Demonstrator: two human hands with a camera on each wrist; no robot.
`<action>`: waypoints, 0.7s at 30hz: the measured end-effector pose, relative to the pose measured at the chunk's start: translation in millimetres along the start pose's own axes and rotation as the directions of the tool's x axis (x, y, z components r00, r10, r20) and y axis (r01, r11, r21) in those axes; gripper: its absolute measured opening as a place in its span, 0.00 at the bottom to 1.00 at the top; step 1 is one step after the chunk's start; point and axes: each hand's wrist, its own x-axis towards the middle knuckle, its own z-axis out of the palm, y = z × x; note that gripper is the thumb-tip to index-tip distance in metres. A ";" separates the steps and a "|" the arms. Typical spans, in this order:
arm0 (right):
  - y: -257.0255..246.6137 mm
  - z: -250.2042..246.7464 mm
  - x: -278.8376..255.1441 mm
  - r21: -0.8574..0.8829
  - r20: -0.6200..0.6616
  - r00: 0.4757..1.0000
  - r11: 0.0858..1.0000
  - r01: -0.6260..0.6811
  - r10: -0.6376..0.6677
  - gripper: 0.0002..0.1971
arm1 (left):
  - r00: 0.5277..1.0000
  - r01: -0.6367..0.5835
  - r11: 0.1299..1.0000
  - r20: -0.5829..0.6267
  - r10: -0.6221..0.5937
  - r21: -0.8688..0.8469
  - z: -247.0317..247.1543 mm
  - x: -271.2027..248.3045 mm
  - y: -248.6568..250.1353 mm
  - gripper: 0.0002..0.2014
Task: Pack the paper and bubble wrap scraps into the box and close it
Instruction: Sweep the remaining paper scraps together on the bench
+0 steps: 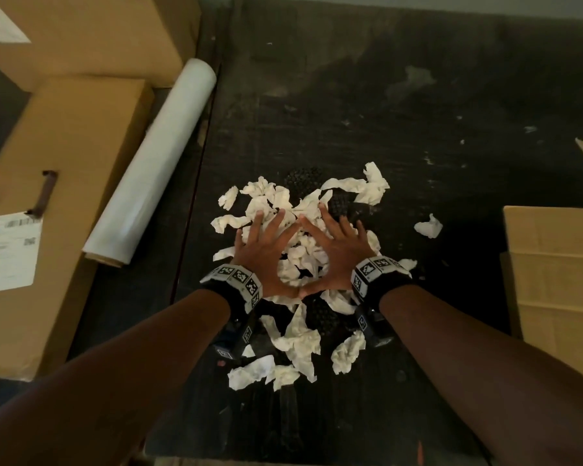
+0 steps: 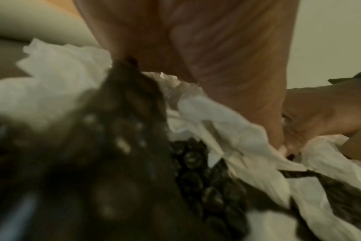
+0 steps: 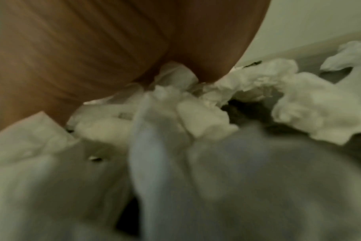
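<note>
A heap of crumpled white paper scraps point(image 1: 298, 253) mixed with black bubble wrap pieces point(image 1: 322, 316) lies in the middle of the dark table point(image 1: 418, 112). My left hand point(image 1: 266, 250) and right hand point(image 1: 334, 250) press flat on top of the heap, fingers spread and straight, thumbs touching. The left wrist view shows black bubble wrap point(image 2: 206, 192) and paper point(image 2: 227, 130) under my palm. In the right wrist view, paper scraps point(image 3: 196, 114) lie beneath the right palm. A cardboard box point(image 1: 559, 264) with its flap open stands at the right edge.
A roll of clear stretch film point(image 1: 152, 163) lies to the left of the heap. Closed cardboard boxes point(image 1: 54, 183) with a shipping label stand at far left. One stray paper scrap point(image 1: 428, 226) lies right of the heap.
</note>
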 end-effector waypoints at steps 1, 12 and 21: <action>2.2 2.4 -0.7 -0.023 -0.013 1.000 1.000 0.000 -0.001 0.69 | 1.000 0.003 1.000 -0.021 -0.003 -0.005 1.3 -1.0 -1.0 0.69; -4.8 21.5 -9.3 -0.094 -0.155 0.987 0.995 -0.042 0.027 0.51 | 0.973 0.036 0.997 -0.224 -0.051 -0.068 22.5 -9.6 5.5 0.48; -15.2 34.8 -13.7 -0.035 -0.218 0.976 0.999 -0.036 0.027 0.45 | 0.951 -0.003 0.999 -0.310 -0.012 -0.047 36.7 -14.5 6.0 0.39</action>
